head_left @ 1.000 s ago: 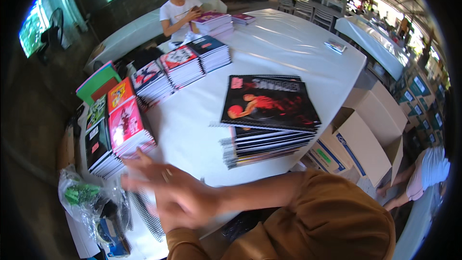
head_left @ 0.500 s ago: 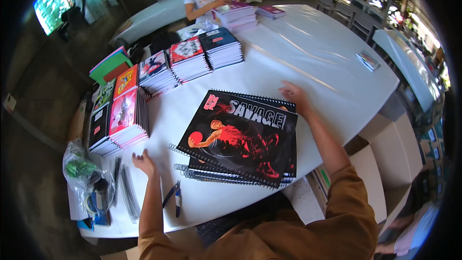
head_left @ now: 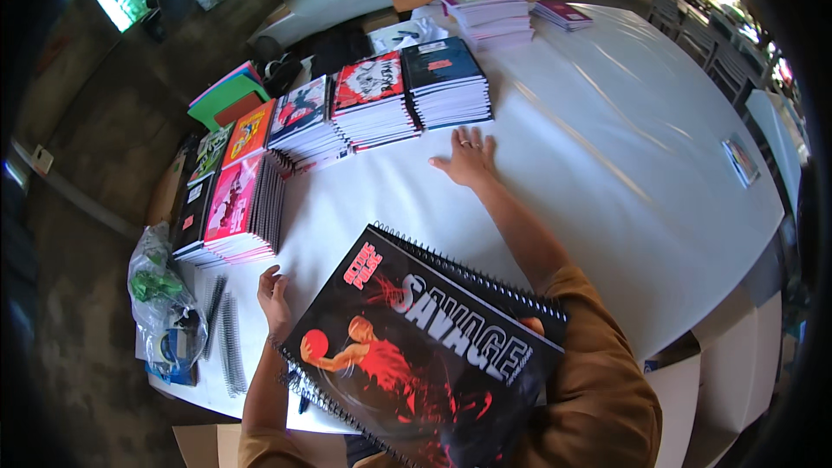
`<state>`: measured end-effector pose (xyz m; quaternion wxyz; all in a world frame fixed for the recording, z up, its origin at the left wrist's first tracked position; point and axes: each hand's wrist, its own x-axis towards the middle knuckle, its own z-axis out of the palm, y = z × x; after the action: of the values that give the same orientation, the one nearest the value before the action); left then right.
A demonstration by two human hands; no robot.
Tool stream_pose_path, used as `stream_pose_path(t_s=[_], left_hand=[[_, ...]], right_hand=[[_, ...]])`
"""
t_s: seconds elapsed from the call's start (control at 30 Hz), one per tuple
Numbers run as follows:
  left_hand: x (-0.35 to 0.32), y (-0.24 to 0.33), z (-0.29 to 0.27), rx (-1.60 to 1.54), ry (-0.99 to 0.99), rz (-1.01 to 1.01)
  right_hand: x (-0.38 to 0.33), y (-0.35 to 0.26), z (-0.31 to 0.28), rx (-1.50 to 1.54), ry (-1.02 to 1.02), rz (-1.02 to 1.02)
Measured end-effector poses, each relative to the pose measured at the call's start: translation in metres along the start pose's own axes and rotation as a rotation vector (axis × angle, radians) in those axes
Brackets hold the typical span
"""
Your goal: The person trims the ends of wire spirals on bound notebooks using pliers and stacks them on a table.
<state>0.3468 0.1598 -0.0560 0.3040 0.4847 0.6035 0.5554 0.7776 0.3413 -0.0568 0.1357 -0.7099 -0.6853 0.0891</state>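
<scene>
One large black spiral notebook (head_left: 425, 355) w/ red cover art is seen at the near edge of the white worktop (head_left: 607, 156), its lower corner cut off by the frame. Left hand (head_left: 276, 295) is laid loosely open at the notebook's left edge; right hand (head_left: 471, 159) is spread flat on the worktop, just below four notebook stacks (head_left: 381, 104). Approx. three more stacks (head_left: 230, 199) are lined up at left. Loose spiral wires (head_left: 227, 338) are hard to count; a clear plastic bag (head_left: 160, 295) sits beside them.
</scene>
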Motion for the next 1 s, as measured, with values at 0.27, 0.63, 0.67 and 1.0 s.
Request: stream_pose_path(t_s=[0.27,0.63,0.67,1.0], left_hand=[[-0.006,0.004,-0.003,0.068,0.036,-0.058],[0.003,-0.02,-0.019,0.119,0.036,0.01],[0.005,-0.025,-0.02,0.083,0.039,-0.002],[0.0,-0.01,-0.001,0.226,0.088,0.055]], right_hand=[[0.009,-0.041,0.006,-0.007,-0.063,-0.078],[0.025,-0.039,0.011,0.003,-0.036,-0.172],[0.027,-0.035,0.011,-0.018,-0.051,-0.186],[-0.016,0.002,0.0,0.527,-0.088,-0.459]])
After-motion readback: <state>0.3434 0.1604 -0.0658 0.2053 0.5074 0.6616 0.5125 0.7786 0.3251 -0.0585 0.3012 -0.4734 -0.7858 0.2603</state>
